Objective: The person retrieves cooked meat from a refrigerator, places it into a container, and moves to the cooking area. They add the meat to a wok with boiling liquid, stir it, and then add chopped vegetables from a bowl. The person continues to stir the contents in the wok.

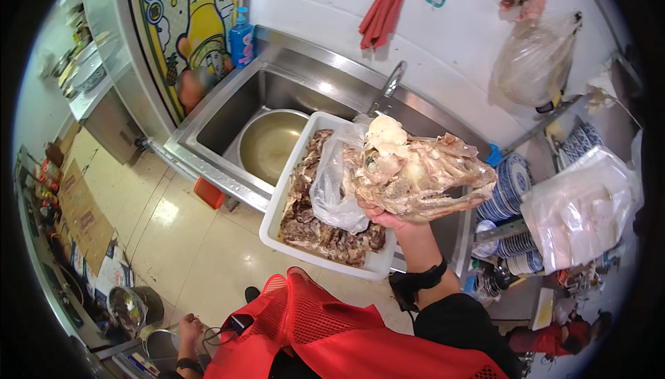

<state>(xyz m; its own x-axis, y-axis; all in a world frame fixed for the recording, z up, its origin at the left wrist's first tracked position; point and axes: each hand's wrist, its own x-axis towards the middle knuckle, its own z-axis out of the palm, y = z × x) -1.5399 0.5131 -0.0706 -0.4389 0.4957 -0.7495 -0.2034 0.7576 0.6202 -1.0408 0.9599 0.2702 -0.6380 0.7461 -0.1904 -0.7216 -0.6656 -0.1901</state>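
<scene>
My right hand [382, 215] holds up a large animal skull with bits of meat on it [426, 176], its toothed jaw pointing right. Most of the fingers are hidden beneath it. Below and to the left, a white plastic tub [332, 265] holds dark cooked-looking meat [322, 238]. A clear plastic bag [337, 192] lies over the meat, beside the skull. The tub rests across the right part of a stainless steel sink [228, 85]. My left hand [190, 327] hangs low at the left, away from the tub, its fingers loosely curled with nothing seen in them.
A metal basin of cloudy liquid [273, 142] sits in the sink, near the faucet [392, 85]. A blue pump bottle [241, 38] stands at the back left corner. Stacked blue-and-white plates [511, 181] and a bag of white containers [582, 212] are at the right. An orange-red container [209, 193] is below the sink's edge.
</scene>
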